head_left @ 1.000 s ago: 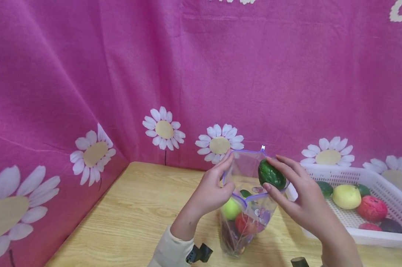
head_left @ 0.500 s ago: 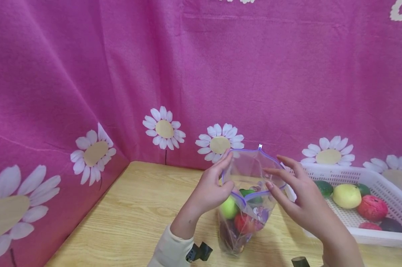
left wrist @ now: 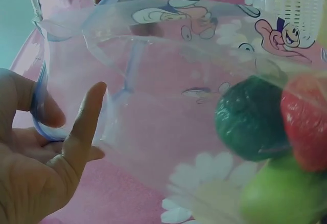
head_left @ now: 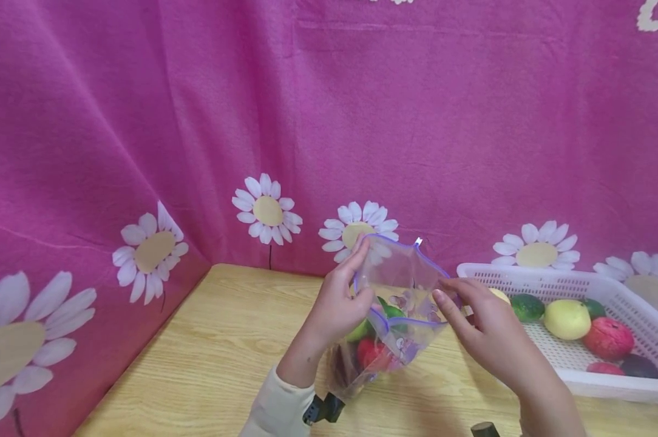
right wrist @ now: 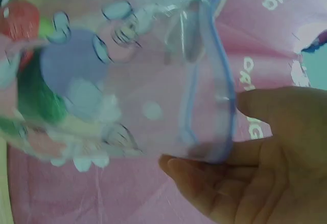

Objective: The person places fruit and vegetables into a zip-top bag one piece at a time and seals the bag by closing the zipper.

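A clear zip bag (head_left: 397,273) with a purple-blue rim gapes between both hands, tilted with its bottom toward the left. My left hand (head_left: 337,303) grips the left side of the rim; the left wrist view shows its fingers on both sides of the plastic. On the right, thumb and fingers of my right hand (head_left: 490,318) pinch the opposite rim. Inside lie a dark green fruit (left wrist: 250,119), a red fruit (left wrist: 306,121), a yellow-green fruit (left wrist: 281,193) and a dark fruit (head_left: 344,361). Printed cartoon figures partly cover the contents in the right wrist view.
A white perforated basket (head_left: 596,383) stands on the wooden table (head_left: 220,340) at the right. It holds a yellow fruit (head_left: 567,320), a red fruit (head_left: 609,338), a green one (head_left: 527,308) and others. Behind hangs a pink flowered cloth (head_left: 449,152).
The right hand let go of a dark green fruit, which dropped into the bag. Since then it has taken the right rim, and the bag has tilted, its bottom swinging left and up.
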`<state>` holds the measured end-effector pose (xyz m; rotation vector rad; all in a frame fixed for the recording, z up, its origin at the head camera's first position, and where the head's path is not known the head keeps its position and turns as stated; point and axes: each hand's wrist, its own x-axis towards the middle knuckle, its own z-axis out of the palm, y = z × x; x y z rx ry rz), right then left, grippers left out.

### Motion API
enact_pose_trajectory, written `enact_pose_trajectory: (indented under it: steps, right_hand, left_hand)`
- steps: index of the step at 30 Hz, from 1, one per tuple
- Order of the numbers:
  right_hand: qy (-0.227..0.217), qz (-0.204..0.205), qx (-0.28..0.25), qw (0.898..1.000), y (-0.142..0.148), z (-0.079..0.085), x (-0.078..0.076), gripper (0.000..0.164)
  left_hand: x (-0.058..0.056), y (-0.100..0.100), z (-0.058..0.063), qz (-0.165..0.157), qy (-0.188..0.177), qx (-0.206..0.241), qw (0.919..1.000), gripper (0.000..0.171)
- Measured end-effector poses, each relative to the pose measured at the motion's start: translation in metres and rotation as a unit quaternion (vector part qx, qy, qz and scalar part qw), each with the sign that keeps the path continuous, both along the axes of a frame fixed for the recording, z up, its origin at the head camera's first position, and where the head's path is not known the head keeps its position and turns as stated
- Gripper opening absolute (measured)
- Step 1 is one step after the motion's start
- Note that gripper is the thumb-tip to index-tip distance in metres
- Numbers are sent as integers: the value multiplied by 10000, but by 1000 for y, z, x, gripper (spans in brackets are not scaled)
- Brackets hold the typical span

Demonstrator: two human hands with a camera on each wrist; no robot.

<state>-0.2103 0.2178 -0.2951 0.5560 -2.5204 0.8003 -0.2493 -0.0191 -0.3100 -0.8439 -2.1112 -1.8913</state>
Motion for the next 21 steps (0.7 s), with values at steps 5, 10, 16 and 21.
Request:
enact_pose_trajectory:
  steps: [5, 10, 16, 21]
  right_hand:
    - [297, -125, -322, 9990, -11, 1, 1, 46]
    - [594, -448, -479, 9961, -18, 3, 4, 49]
    - [697, -474, -422, 9956, -20, 3, 5, 51]
    - [774, -161, -158, 9967, -11, 1, 4, 39]
  left_hand:
    - [4, -9, 5, 392, -42, -557, 9977, 81]
    - [18, -14, 15, 1110, -114, -1476, 9827, 87]
    - [23, -6, 17, 1715, 371, -1760, 9686, 78]
    - [9, -9, 9, 981, 196, -902, 9909, 66]
